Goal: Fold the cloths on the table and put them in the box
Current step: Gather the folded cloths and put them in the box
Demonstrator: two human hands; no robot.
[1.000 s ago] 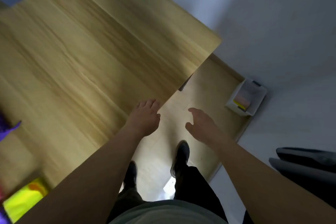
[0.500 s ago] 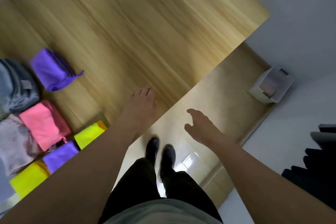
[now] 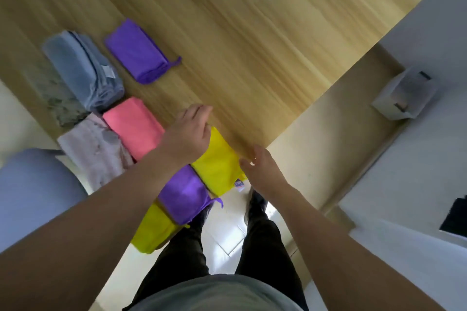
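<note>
Folded cloths lie along the near-left part of the wooden tabletop [image 3: 252, 33]. The yellow cloth [image 3: 217, 166] at the near edge has its long axis running from 11 to 5 o'clock, its 5 o'clock end overhanging the edge, where a small white-and-blue tag [image 3: 239, 183] shows; its writing is too blurred to read. The left hand [image 3: 188, 134] lies over the cloth's 11 o'clock end, fingers loosely bent; whether it grips the cloth cannot be told. The right hand [image 3: 260, 169] is at the cloth's 3 o'clock side, fingers relaxed, holding nothing visible. At 7 o'clock from it lie a purple cloth [image 3: 187, 194] and a second yellow cloth [image 3: 154, 230]. The white box [image 3: 404, 94] stands on the floor, at 2 o'clock.
</note>
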